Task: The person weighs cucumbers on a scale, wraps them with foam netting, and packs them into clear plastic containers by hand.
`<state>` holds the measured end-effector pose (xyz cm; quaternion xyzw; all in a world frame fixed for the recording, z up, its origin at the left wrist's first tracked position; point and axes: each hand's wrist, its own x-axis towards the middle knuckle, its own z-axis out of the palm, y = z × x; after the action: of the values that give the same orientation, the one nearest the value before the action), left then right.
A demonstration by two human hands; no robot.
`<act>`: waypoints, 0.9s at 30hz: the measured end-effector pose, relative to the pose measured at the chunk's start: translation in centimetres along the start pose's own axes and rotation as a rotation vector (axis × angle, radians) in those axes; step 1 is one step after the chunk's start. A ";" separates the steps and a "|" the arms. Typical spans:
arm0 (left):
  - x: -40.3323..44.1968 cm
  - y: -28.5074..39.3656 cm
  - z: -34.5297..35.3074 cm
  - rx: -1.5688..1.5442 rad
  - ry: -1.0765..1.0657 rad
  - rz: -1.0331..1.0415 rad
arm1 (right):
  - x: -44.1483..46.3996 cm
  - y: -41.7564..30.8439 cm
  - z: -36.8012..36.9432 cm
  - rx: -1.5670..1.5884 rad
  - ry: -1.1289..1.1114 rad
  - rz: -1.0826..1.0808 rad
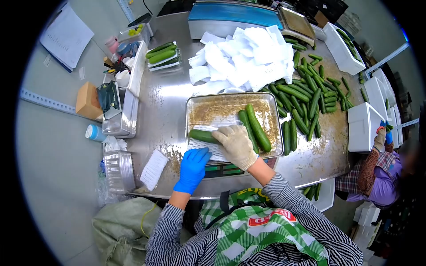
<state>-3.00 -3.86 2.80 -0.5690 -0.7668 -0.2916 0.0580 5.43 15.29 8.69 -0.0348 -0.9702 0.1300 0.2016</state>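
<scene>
My right hand (236,145), in a cream knitted glove, grips the right end of a cucumber (203,135). The cucumber lies on a white foam net (202,146), which seems to line a clear plastic tray inside the shallow metal tray (213,98). At the net's lower left edge, my left hand (193,169) in a blue glove has its fingers closed; the fingertips are partly hidden. Two more cucumbers (257,128) lie side by side in the metal tray, right of my right hand. A scale display (222,170) shows partly beneath the metal tray.
White foam nets (248,57) are heaped behind the tray. Loose cucumbers (306,97) cover the right side. A filled pack (163,55) stands back left, stacked clear trays (120,170) front left, and a single net (154,169) nearby. A co-worker (377,173) is at right beside white boxes (361,126).
</scene>
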 end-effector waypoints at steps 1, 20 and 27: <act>0.1 0.1 0.0 0.009 -0.001 -0.003 | -0.2 0.0 -0.1 0.027 -0.017 -0.018; 0.5 0.8 -0.1 0.112 -0.096 -0.094 | 2.1 1.3 -1.9 0.116 -0.589 0.338; 0.6 1.9 -0.4 0.108 -0.054 -0.126 | 5.9 4.1 -1.9 0.042 -0.434 0.277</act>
<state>-1.57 -3.21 4.12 -0.5231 -0.8171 -0.2373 0.0493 0.86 20.45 11.56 -0.1342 -0.9738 0.1810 -0.0302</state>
